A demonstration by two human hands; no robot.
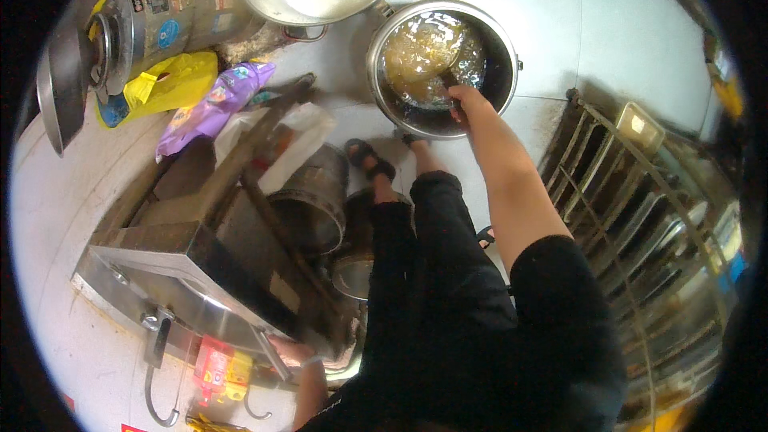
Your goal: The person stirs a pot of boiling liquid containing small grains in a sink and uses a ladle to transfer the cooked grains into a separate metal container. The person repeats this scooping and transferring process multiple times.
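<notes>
My right hand [465, 102] grips the dark handle [449, 79] of a ladle. Its bowl lies down in a cloudy, yellowish, shiny liquid [402, 63]. That liquid is inside a deep round metal pot [503, 66], which stands on the tiled floor just beyond my feet. At the lower left, my left hand [293, 349] is by the front edge of a stainless steel sink [144, 257]. Blur and the sink edge hide its fingers, so I cannot tell whether it holds anything.
A wide metal pan [258, 3] with glaringly bright contents adjoins the pot. Left are a stickered metal cylinder [198, 21], yellow bag [186, 75] and purple packet [219, 105]. Metal buckets [312, 210] stand by my legs. A barred metal rack [621, 126] lines the right.
</notes>
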